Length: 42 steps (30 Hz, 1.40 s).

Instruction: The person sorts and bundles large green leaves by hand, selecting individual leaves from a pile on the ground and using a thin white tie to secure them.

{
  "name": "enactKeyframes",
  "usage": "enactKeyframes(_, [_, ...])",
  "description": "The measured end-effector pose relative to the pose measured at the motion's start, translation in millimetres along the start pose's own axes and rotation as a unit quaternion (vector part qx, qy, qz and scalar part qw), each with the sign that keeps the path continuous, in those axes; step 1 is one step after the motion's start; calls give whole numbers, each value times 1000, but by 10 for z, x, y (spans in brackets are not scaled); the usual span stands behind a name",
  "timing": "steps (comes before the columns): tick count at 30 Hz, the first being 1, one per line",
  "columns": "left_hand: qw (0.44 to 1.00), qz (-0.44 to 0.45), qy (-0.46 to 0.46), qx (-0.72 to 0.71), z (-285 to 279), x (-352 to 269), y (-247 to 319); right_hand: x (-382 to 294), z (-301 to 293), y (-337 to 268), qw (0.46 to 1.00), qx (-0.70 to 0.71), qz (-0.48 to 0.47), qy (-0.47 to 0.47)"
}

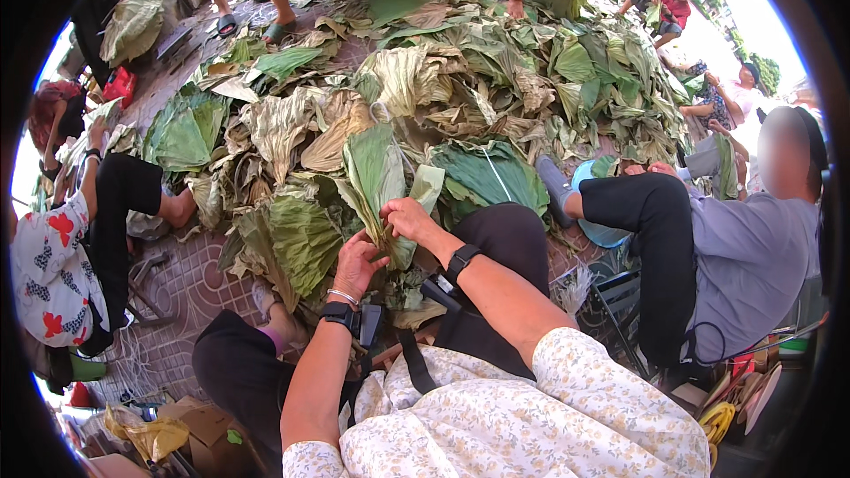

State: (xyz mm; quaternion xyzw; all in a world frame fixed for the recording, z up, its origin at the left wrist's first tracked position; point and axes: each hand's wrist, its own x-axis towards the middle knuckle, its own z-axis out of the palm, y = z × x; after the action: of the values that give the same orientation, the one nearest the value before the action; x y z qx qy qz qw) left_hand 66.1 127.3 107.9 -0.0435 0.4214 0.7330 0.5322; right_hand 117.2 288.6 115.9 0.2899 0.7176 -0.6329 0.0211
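Observation:
In front of me stands a fan-folded bundle of partly dried lotus leaves (pixel 374 169), green on its front face and narrowing downward to a gathered base. My left hand (pixel 356 264) holds the lower end from the left, thumb and fingers around the gathered base. Just above it, my right hand (pixel 406 219) pinches the bundle's right side with bent fingers. A thin white string (pixel 398 149) runs beside the upper part of the leaves. To the right lies a dark green folded leaf bundle (pixel 491 172) with a white tie across it. Crumpled green leaves (pixel 304 239) rest left of my hands.
A large heap of drying leaves (pixel 478 73) spreads over the patterned paving (pixel 192 272). People sit close by: one in a grey shirt (pixel 750 265) at right beside a blue basin (pixel 601 232), one in a patterned shirt (pixel 56 272) at left. Others bend over the heap's far side.

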Motion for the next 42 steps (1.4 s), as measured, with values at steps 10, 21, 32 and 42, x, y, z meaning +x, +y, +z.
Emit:
enactKeyframes(10, [840,237,194,447,161,331,-162,28,-10,103,967,-151,-73,191])
enactKeyframes(21, [851,268,264,366,-61,143,-44,-235,141,-61,952,-256,-150,77])
enactKeyframes(32, [913,251,200,253,5,-241,150,-299,272,-93,949,-190,-222,118])
enactKeyframes(42, [903,273,221,246,-8,-609,187,-562,459,-162,925,-238,-271,121])
